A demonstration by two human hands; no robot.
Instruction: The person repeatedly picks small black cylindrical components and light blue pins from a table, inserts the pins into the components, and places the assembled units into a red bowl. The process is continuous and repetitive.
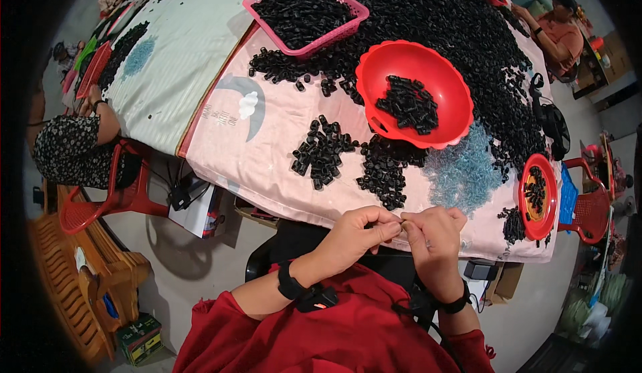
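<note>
My left hand (361,231) and my right hand (435,238) meet at the table's front edge, thumbs and fingertips pinched together. What they hold between the tips is too small to make out. Just beyond them lies a heap of small black cylindrical parts (384,176), with a second such heap (321,158) to its left. To the right of these spreads a pile of thin, clear bluish pieces (466,176). A red scalloped bowl (449,92) behind the heaps holds more black parts, longer in shape.
A pink basket (360,16) full of black parts stands at the back. A huge black heap (435,19) covers the far table. At right sits a red oval tray (550,202). Other people work around; a red chair (100,206) stands left, a wooden bench (80,273) below it.
</note>
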